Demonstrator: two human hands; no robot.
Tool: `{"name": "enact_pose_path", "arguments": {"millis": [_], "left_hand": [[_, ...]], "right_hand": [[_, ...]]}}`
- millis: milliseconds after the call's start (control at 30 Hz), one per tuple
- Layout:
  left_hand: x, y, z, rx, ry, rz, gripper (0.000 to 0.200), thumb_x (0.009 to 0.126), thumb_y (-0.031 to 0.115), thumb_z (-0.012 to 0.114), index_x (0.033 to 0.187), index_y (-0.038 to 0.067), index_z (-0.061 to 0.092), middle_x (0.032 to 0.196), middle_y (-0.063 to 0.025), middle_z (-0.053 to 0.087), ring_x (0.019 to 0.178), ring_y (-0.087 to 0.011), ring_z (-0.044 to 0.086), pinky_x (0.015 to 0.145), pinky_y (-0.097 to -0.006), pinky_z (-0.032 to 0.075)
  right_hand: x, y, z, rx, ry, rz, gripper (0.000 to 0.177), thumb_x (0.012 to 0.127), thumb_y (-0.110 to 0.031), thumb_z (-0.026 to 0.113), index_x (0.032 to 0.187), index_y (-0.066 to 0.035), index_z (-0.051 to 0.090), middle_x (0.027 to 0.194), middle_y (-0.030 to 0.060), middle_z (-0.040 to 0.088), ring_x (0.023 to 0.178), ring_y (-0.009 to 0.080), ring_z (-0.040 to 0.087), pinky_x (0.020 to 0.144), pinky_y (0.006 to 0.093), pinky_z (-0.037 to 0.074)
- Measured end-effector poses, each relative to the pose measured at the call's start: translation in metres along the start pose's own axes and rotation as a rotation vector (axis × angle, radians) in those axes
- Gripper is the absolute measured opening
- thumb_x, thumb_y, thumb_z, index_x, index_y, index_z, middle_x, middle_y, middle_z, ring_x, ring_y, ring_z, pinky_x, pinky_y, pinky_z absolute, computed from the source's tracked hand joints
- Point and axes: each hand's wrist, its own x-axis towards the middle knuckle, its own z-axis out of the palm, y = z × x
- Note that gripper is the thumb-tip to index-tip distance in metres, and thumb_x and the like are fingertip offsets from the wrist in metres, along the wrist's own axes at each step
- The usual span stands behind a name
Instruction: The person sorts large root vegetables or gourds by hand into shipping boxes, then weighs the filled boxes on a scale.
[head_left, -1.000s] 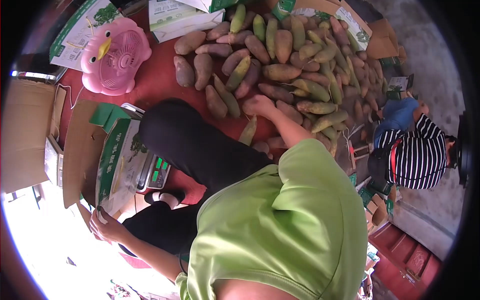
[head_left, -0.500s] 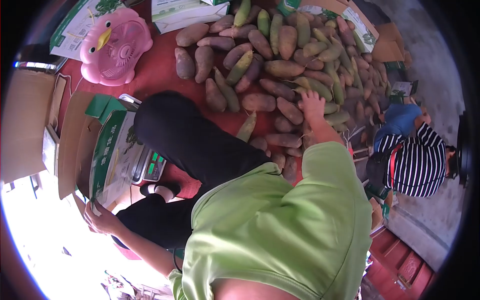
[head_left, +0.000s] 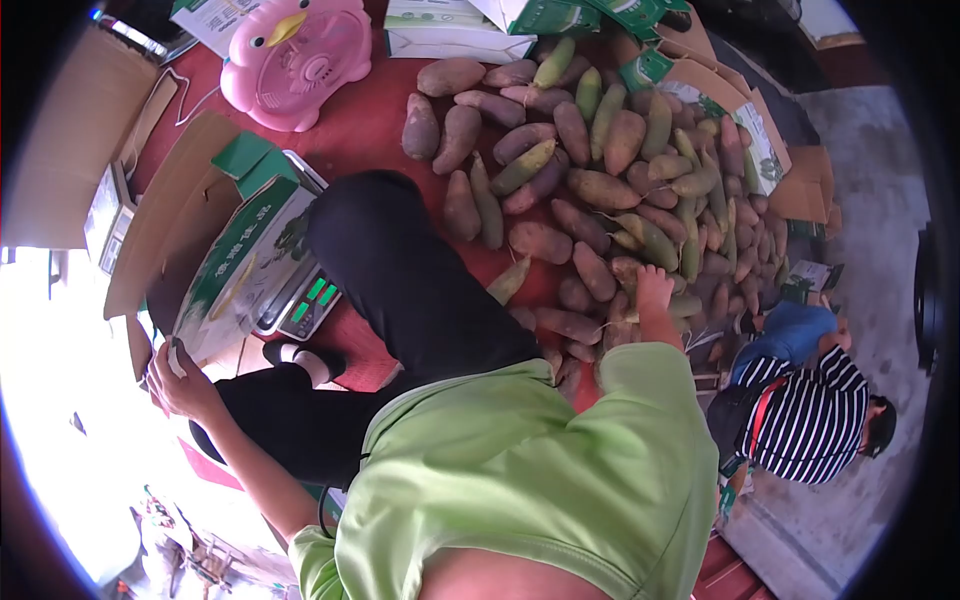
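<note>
My left hand (head_left: 186,384) is closed at the near lower edge of an open cardboard box (head_left: 240,262), thumb against that edge. The box is green and white outside, tilted, and partly covers a digital scale (head_left: 302,302) with lit green numbers. My right hand (head_left: 655,290) reaches into a big heap of long radishes (head_left: 541,241), some green, others pinkish-brown and dusty with soil. Its fingers bend down over a radish at the near side of the heap; the fingertips are partly hidden. A lone green radish (head_left: 508,281) lies beside my knee.
A pink bird-shaped fan (head_left: 298,60) stands on the red floor covering (head_left: 385,112). White-green cartons (head_left: 455,30) line the back. An open carton (head_left: 765,150) borders the heap's right side. A person in a striped top (head_left: 810,415) crouches at the right.
The camera view has shifted, moving the heap and fan right and up. My right hand's fingers, spread over the radishes before, are now more bent and together. My left hand stays at the box edge.
</note>
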Motion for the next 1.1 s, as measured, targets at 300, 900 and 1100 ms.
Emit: {"name": "enact_pose_path", "arguments": {"millis": [300, 900, 1100], "left_hand": [[0.003, 0.004, -0.001, -0.008, 0.005, 0.012, 0.013, 0.076, 0.012, 0.064, 0.089, 0.013, 0.064, 0.087, -0.0012, 0.065, 0.085, -0.0233, 0.060, 0.077, -0.0364, 0.043], [0.007, 0.013, -0.013, -0.040, -0.064, -0.107, 0.012, 0.078, 0.013, 0.062, 0.089, 0.016, 0.063, 0.088, 0.0023, 0.061, 0.090, -0.0181, 0.057, 0.087, -0.0345, 0.033], [0.007, 0.014, -0.015, -0.046, -0.050, -0.099, 0.010, 0.078, 0.013, 0.061, 0.087, 0.016, 0.063, 0.086, 0.0029, 0.062, 0.087, -0.0182, 0.056, 0.086, -0.0348, 0.034]], "right_hand": [[0.001, -0.007, -0.062, 0.278, 0.070, 0.023, 0.042, 0.075, -0.024, 0.067, 0.112, -0.012, 0.051, 0.109, 0.0076, 0.054, 0.105, 0.0256, 0.053, 0.082, 0.0440, 0.044], [0.013, -0.158, -0.407, 2.116, 0.410, -0.912, 0.034, 0.087, -0.007, 0.057, 0.118, 0.002, 0.048, 0.109, 0.0054, 0.056, 0.099, 0.0137, 0.054, 0.087, 0.0285, 0.043], [-0.048, -0.244, -0.519, 2.227, 0.181, -1.573, 0.028, 0.085, -0.002, 0.058, 0.113, -0.001, 0.051, 0.104, 0.0050, 0.057, 0.093, 0.0120, 0.056, 0.083, 0.0257, 0.044]]}}
